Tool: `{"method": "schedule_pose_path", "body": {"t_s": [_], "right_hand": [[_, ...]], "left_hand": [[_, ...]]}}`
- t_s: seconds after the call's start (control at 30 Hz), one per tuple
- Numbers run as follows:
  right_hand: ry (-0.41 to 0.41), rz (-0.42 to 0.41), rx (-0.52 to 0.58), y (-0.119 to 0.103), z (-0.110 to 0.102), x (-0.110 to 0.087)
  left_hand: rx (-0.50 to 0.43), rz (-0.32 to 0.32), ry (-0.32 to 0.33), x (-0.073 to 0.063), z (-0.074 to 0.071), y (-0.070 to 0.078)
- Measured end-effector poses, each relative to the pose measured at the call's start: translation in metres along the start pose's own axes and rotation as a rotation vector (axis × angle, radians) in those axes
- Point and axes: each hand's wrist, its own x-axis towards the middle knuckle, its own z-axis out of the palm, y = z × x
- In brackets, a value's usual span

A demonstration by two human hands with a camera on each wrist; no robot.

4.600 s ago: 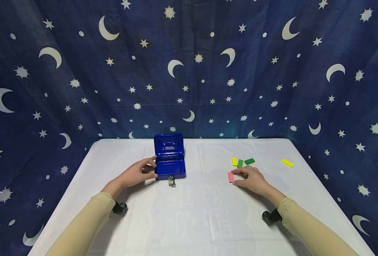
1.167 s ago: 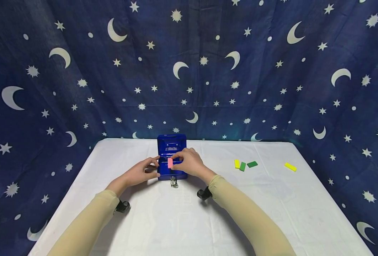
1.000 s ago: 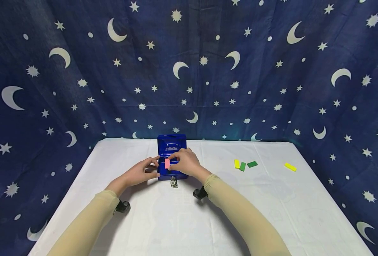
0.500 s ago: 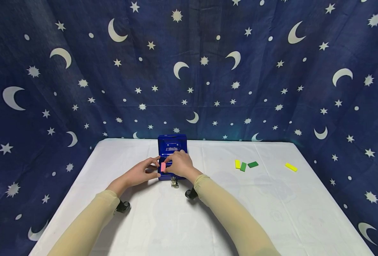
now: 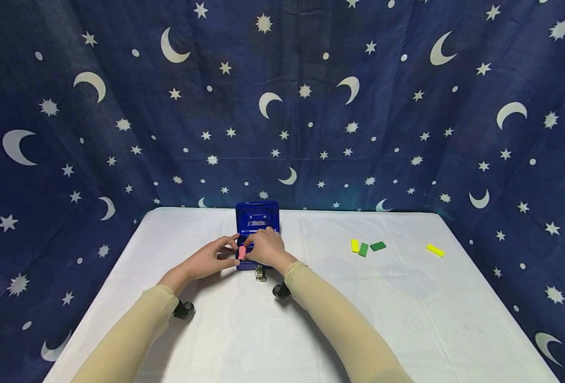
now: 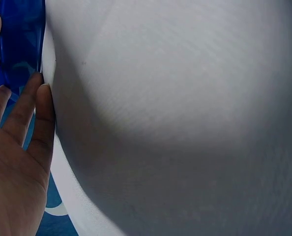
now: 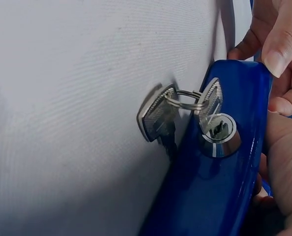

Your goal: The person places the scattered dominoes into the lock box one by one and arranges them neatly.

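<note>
A small blue metal box (image 5: 257, 214) stands with its lid raised at the back of the table. My right hand (image 5: 268, 249) pinches a pink rectangular block (image 5: 242, 252) between thumb and fingers, low inside the box at its left side. The right hand covers much of the box's inside, so I cannot tell whether the block touches the bottom. My left hand (image 5: 203, 260) rests its fingertips and thumb against the box's left side, fingers rather straight in the left wrist view. Two keys (image 7: 158, 113) on a ring hang at the front lock (image 7: 219, 135), one in it.
Farther right on the white cloth (image 5: 320, 319) lie a yellow block (image 5: 355, 246), a green block (image 5: 363, 249) and another green block (image 5: 378, 246). A second yellow block (image 5: 435, 250) lies apart near the right edge. A dark star-patterned curtain (image 5: 292, 133) surrounds the table.
The right hand has taken the pink block from the table on the right, carried it left over the box and lowered it inside. The left hand has stayed at the box's side.
</note>
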Motion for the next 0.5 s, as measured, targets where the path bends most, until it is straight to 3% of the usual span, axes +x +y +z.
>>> {"method": "schedule_pose_path", "body": {"t_s": [0.5], "right_hand": [[-0.014, 0.03, 0.022, -0.0034, 0.0007, -0.001]], "left_hand": [[0.017, 0.009, 0.01, 0.0019, 0.0007, -0.0029]]}}
